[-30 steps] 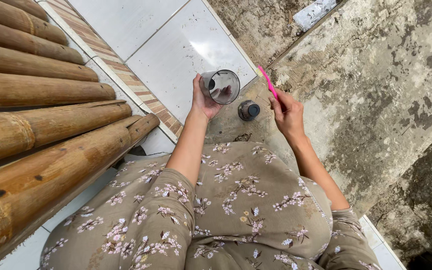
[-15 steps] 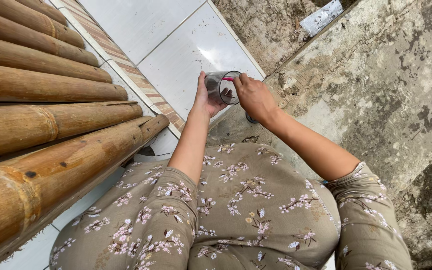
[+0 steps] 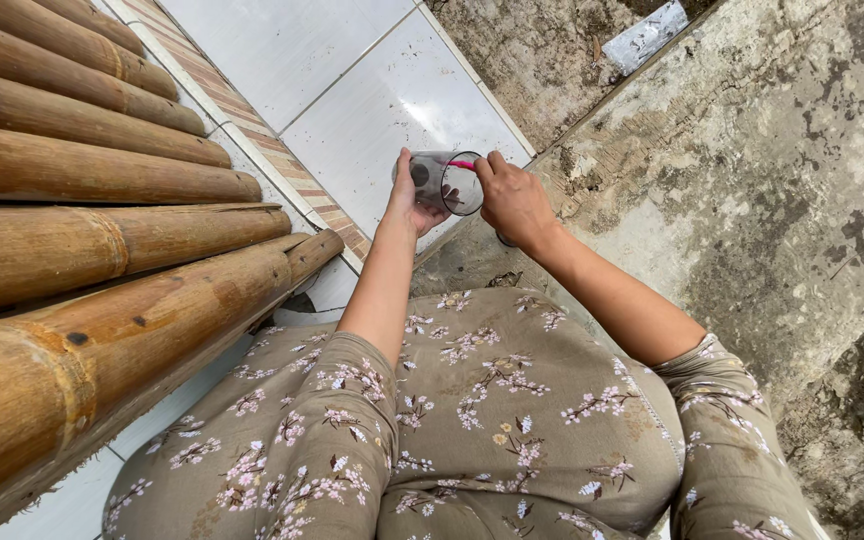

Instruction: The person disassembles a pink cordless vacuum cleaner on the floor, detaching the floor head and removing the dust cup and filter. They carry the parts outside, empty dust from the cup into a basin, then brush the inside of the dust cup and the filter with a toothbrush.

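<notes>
Closest to me is my own floral dress (image 3: 472, 430), olive with small pink and white sprigs, filling the bottom of what I see, both sleeves reaching forward. To my left runs a row of thick bamboo poles (image 3: 102, 250), lying side by side, their cut ends pointing toward the tiles.

Past my knees, my left hand (image 3: 407, 200) is closed around a clear glass tumbler (image 3: 444, 182), palm under it and fingers wrapped behind, holding it tilted on its side so the open rim faces me. There is something dark inside near the bottom; I cannot tell what it is. My right hand (image 3: 514, 200) is closed too, fingers pinched on a thin pink stick (image 3: 462, 165) whose end shows just inside the rim of the tumbler. The knuckles of that hand sit right against the rim. Both hands meet above the edge where the white floor tiles (image 3: 352, 90) end and the rough concrete (image 3: 752, 180) begins. A small dark round thing is mostly hidden beneath my right hand, on the concrete.

Farther off, a patterned tile border (image 3: 262, 150) runs along the white tiles, and a pale flat scrap (image 3: 644, 35) lies on the stained ground beyond the concrete.
</notes>
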